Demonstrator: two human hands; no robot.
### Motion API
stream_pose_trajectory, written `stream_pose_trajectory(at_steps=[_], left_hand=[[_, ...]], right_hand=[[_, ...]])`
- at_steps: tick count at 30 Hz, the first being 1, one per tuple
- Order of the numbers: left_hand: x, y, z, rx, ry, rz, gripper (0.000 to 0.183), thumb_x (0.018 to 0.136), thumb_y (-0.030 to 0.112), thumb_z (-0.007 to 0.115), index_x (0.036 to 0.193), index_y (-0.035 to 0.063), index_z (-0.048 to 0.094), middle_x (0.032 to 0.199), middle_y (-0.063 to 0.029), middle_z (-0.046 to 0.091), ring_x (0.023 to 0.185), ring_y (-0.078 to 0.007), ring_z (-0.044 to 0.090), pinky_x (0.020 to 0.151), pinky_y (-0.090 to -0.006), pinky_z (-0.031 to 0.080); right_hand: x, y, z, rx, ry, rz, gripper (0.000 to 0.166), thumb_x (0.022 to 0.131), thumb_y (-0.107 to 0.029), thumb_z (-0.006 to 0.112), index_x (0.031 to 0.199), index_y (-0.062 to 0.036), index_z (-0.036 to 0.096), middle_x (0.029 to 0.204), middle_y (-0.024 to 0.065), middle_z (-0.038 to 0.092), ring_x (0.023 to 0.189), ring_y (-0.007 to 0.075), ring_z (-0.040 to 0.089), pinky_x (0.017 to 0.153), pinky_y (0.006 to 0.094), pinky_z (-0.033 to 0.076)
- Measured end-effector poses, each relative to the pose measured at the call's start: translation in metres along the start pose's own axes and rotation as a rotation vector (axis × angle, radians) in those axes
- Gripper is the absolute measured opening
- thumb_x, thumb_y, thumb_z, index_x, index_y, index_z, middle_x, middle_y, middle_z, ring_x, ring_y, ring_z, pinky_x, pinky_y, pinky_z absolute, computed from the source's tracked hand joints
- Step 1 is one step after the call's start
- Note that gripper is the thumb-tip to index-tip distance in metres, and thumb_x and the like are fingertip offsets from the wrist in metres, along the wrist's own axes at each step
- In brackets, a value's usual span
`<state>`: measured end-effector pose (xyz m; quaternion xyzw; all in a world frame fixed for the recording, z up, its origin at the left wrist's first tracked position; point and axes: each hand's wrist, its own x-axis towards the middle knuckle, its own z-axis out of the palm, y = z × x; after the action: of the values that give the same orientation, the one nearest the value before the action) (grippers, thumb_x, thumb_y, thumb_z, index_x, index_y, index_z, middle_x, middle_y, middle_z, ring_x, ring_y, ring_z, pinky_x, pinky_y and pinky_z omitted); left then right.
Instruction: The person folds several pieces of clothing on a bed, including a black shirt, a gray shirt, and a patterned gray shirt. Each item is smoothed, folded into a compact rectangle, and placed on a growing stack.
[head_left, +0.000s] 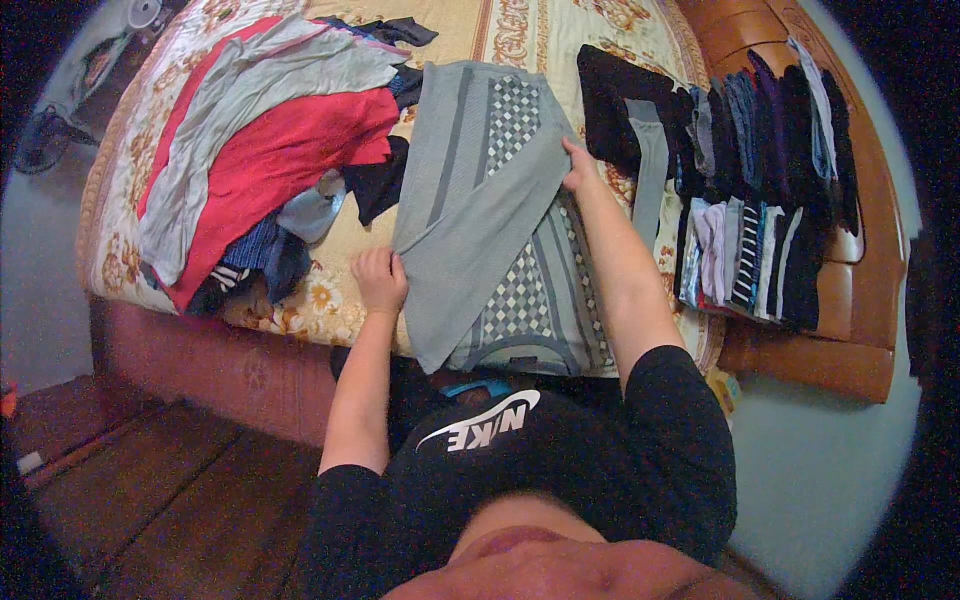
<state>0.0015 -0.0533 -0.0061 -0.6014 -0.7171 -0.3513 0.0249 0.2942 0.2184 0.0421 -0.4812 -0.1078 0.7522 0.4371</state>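
A grey knit sweater (480, 247) with a checkered pattern lies on the bed in front of me, its neckline towards my body. One plain grey part of it is folded diagonally across the checks. My left hand (380, 281) grips the left edge of that folded part. Farther up, on the sweater's right side, my right hand (581, 166) pinches the edge with the thumb on top. A grey ribbed strip (649, 161) with a darker end shows beyond my right forearm; whether it joins the sweater is hidden.
Loose clothes, including a red garment (289, 169) and a pale grey garment (202, 150), are heaped at left on the floral bedspread (322, 296). Rows of folded clothes (739, 247) stand at right beside the wooden headboard (847, 292). A black garment (611, 90) lies near them.
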Motion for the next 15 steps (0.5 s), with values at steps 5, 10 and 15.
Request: stream_pose_trajectory(at_steps=[5,10,15], left_hand=[[0.004,0.007,0.003,0.002,-0.023,0.003,0.011,0.071,0.012,0.054,0.081,0.0069,0.055,0.080,-0.0073,0.055,0.082,-0.0257,0.049,0.076,-0.0385,0.033],[0.005,0.005,0.005,0.004,-0.045,-0.002,0.012,0.071,0.012,0.054,0.081,0.0069,0.054,0.079,-0.0095,0.053,0.081,-0.0271,0.048,0.075,-0.0384,0.033],[0.003,0.004,0.007,0.022,-0.061,-0.018,0.011,0.071,0.013,0.054,0.080,0.0066,0.052,0.077,-0.0109,0.051,0.079,-0.0285,0.047,0.076,-0.0392,0.032]], right_hand=[[0.054,-0.017,-0.030,0.023,-0.154,-0.157,0.026,0.087,-0.019,0.047,0.105,-0.0007,0.052,0.105,0.0145,0.056,0.098,0.0295,0.053,0.090,0.0454,0.039],[0.055,0.000,-0.038,-0.166,0.071,-0.345,0.024,0.075,0.001,0.058,0.098,0.0021,0.052,0.090,0.0125,0.058,0.081,0.0256,0.057,0.076,0.0389,0.046],[0.019,-0.054,-0.111,-0.728,0.642,-1.136,0.030,0.075,-0.006,0.057,0.104,0.0002,0.050,0.092,0.0129,0.058,0.085,0.0259,0.056,0.073,0.0344,0.045]])
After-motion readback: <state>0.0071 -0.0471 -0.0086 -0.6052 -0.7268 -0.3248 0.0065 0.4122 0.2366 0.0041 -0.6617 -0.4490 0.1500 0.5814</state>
